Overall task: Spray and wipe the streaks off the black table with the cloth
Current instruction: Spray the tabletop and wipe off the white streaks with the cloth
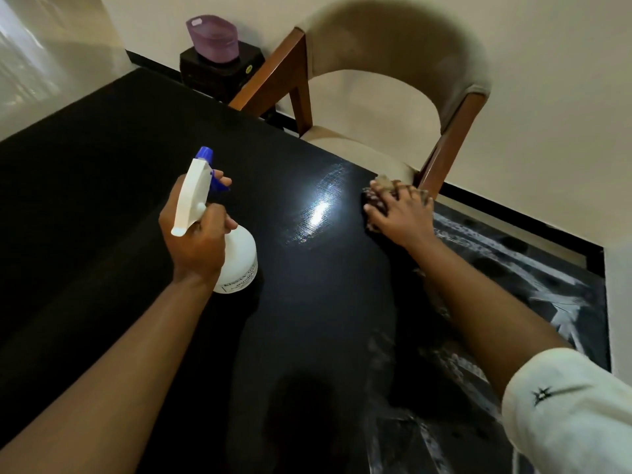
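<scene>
The black table (102, 200) fills most of the view. White streaks (533, 282) cover its right side, from the far edge down to the near right. My left hand (196, 241) grips a white spray bottle (239, 258) with a blue nozzle, held just above the table's middle, one finger on the trigger. My right hand (396, 213) lies flat with fingers spread on a dark patterned cloth (372, 196) near the far edge. The hand covers most of the cloth.
A wooden chair (455, 138) with beige padding stands at the table's far edge, right behind the cloth. A purple tub (212, 37) sits on a dark box (219, 68) on the floor by the wall. A bright light glare (318, 213) shines mid-table.
</scene>
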`<action>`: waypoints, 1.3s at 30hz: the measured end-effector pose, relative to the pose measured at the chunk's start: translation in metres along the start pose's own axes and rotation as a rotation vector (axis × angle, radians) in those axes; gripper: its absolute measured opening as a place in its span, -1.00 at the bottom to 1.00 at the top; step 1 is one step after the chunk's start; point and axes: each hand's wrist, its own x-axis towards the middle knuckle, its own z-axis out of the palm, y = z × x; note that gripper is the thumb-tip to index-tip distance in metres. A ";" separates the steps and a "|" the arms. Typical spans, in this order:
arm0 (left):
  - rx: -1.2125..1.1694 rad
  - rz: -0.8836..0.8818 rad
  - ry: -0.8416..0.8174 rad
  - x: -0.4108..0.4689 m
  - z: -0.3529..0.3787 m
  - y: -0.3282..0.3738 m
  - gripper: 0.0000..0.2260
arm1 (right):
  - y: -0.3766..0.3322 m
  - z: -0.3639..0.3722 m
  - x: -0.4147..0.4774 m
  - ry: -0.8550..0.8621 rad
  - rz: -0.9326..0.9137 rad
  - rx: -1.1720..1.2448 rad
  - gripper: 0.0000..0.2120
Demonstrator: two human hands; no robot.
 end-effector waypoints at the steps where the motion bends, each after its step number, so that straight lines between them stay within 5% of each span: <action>1: -0.002 0.001 -0.001 0.000 0.000 0.000 -0.59 | 0.011 -0.001 0.005 0.022 0.026 0.005 -0.41; 9: -0.005 -0.007 0.008 -0.002 0.000 0.001 -0.63 | 0.067 -0.014 0.027 0.132 0.174 0.043 -0.57; 13: 0.013 -0.019 0.012 0.000 0.000 -0.003 -0.55 | 0.116 -0.031 0.017 0.115 0.263 -0.142 -0.62; 16: 0.002 -0.009 -0.020 0.000 0.000 0.003 -0.54 | 0.164 -0.056 -0.005 0.080 0.453 -0.169 -0.57; 19: 0.020 -0.042 -0.070 -0.001 -0.001 0.016 -0.59 | 0.195 -0.077 -0.037 0.124 0.661 0.257 -0.56; 22: 0.067 -0.090 -0.152 -0.006 -0.008 0.041 -0.62 | 0.182 -0.105 -0.093 0.200 0.818 1.148 -0.63; 26: 0.080 -0.082 -0.294 -0.047 -0.040 0.087 -0.47 | 0.142 -0.117 -0.202 0.020 0.693 1.960 -0.48; 32: -0.021 -0.162 -0.442 -0.161 -0.132 0.168 -0.55 | 0.086 -0.090 -0.352 -0.078 0.482 2.502 -0.45; 39: -0.009 -0.409 -0.610 -0.303 -0.226 0.204 -0.68 | 0.010 -0.116 -0.498 0.125 0.515 2.461 -0.07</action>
